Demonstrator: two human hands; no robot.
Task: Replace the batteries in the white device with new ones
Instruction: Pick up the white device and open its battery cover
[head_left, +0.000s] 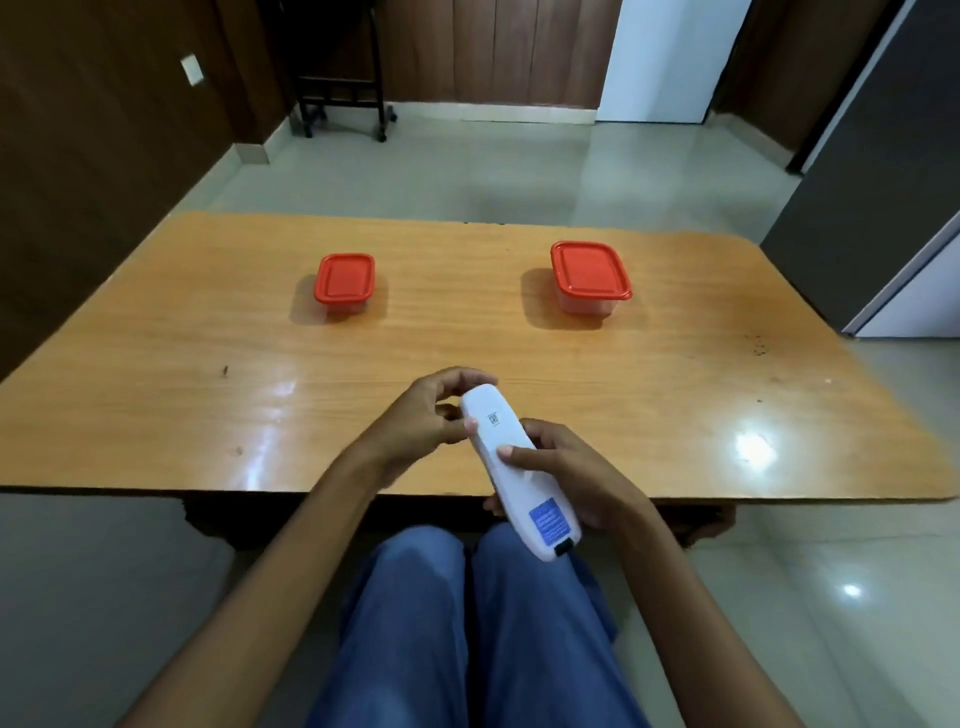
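The white device (511, 462) is a long, rounded bar with a blue label near its close end and a small printed code near its far end. It is held over the table's front edge, back side up. My left hand (423, 415) grips the far end, thumb on the side. My right hand (569, 475) cradles the near half from the right, thumb pressed on the middle of the back. Its battery cover looks closed. No batteries are in sight.
Two clear tubs with red lids stand on the wooden table (208, 338): a small one (344, 279) at the back left and a larger one (589, 273) at the back right. My knees in blue trousers are below the table edge.
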